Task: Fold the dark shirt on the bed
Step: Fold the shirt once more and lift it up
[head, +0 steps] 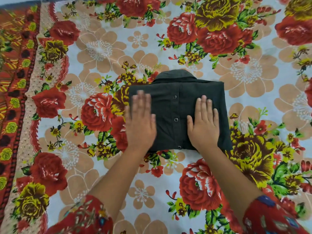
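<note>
1. The dark shirt [168,108] lay on the bed [101,48], folded into a neat block shape.
2. The bed was covered with big red and yellow flowers all around the shirt.
3. The shirt's collar [175,75] stuck out at the far side of the shirt, away from the person.
4. A line of shiny round snaps [176,119] ran down the middle of the shirt, from near the collar to the near edge.
5. The left hand [140,122] lay flat on the left part of the shirt, right over its left edge. It looked blurry.
6. Its fingers [141,102] were straight and close together, pointing toward the collar side. They held nothing.
7. The right hand [204,124] lay flat on the right part of the shirt, just right of the snaps.
8. Its fingers [204,105] were straight too, and the thumb stuck out toward the snaps. They held nothing and only rested on the cloth.
9. The two hands were apart, with the snaps between them.
10. Both arms reached the shirt from its near side. A red patterned left sleeve [84,217] and right sleeve [273,215] showed closer to the person than the shirt.
11. A red strip [15,81] with dark and yellow shapes ran along the bed, far to the left of the shirt.
</note>
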